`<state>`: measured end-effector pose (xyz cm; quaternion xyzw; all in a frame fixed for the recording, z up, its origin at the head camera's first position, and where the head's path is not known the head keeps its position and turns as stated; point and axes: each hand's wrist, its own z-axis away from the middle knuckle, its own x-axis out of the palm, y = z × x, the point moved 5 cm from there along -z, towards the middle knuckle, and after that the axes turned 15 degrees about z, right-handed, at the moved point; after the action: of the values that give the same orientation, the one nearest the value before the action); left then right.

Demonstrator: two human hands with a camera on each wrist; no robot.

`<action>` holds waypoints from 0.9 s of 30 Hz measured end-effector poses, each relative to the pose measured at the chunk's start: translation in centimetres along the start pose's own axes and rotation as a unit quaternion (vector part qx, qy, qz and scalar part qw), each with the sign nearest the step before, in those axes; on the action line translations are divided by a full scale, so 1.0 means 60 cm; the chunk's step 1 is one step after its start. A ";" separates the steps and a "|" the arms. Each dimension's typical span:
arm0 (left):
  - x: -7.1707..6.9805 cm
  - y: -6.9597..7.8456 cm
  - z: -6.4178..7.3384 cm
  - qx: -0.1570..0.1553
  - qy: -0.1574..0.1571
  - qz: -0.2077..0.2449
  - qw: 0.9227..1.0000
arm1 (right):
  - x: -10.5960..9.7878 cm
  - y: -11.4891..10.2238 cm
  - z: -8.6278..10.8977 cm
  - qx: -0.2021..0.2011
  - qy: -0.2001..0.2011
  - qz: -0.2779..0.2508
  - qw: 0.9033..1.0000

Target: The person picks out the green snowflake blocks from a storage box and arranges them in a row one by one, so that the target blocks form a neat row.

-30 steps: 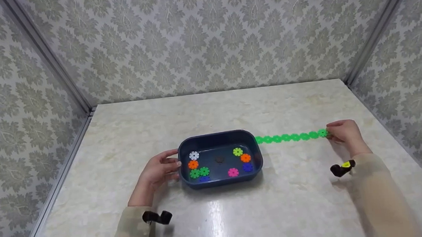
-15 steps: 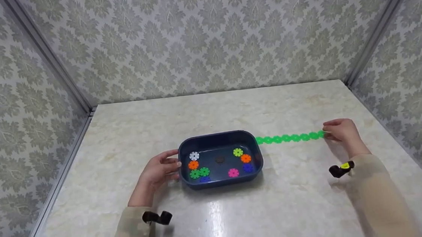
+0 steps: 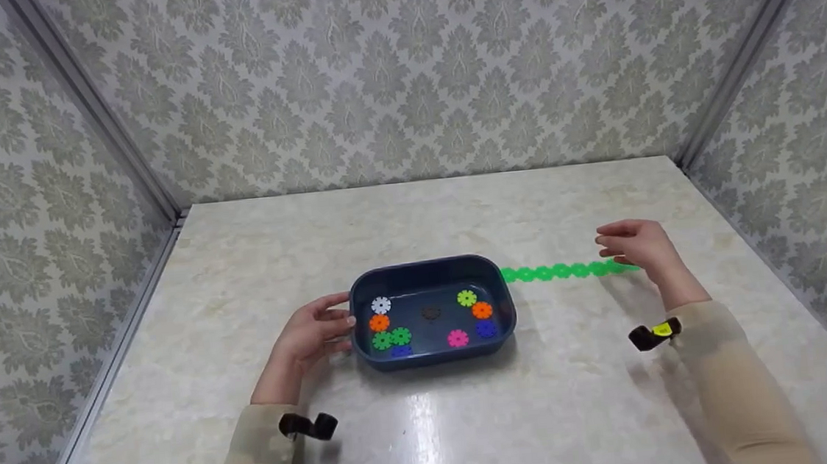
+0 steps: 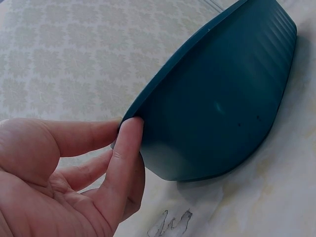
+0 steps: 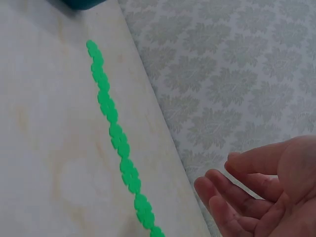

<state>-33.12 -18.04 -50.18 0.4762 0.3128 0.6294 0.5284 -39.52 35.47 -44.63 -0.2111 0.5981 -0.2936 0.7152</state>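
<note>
A dark blue plastic bin point(image 3: 435, 359) stands mid-table. My left hand point(image 3: 305, 336) is at its left side, fingertips touching the rim and outer wall; the left wrist view shows its outer wall point(image 4: 217, 98) close up. To the right lies a straight chain of linked green snowflake discs point(image 3: 560, 271), its left end beside the bin in the head view. Above the chain's right end, my right hand point(image 3: 640, 247) hovers with loosely bent fingers and nothing between them. In the right wrist view, that hand point(image 5: 252, 192) is apart from the green chain point(image 5: 116, 136).
Inside the bin lie loose discs: white point(image 3: 381, 305), orange point(image 3: 379, 323), dark green point(image 3: 400, 335), yellow-green point(image 3: 467, 298), pink point(image 3: 458, 338), blue point(image 3: 486, 328) and brown point(image 3: 431, 312). Patterned walls point(image 3: 401, 78) enclose the pale marbled table point(image 3: 295, 234) at the back and sides.
My right hand has let go of the chain's right end, then lifted and moved left over it. The left hand, the bin and the chain have stayed about where they were.
</note>
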 end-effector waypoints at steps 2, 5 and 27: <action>0.000 0.000 0.001 -0.001 0.000 0.001 1.000 | 0.006 -0.016 0.004 -0.018 0.000 -0.001 1.000; 0.000 0.000 0.002 -0.002 0.000 0.000 1.000 | 0.016 -0.039 0.010 -0.041 -0.003 -0.007 0.999; -0.001 0.001 0.004 -0.001 0.001 0.007 1.000 | 0.115 -0.181 0.041 -0.138 -0.052 -0.057 0.987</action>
<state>-32.94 -18.14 -50.08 0.4774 0.3090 0.6340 0.5241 -38.17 22.67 -42.10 -0.3566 0.5821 -0.2366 0.6914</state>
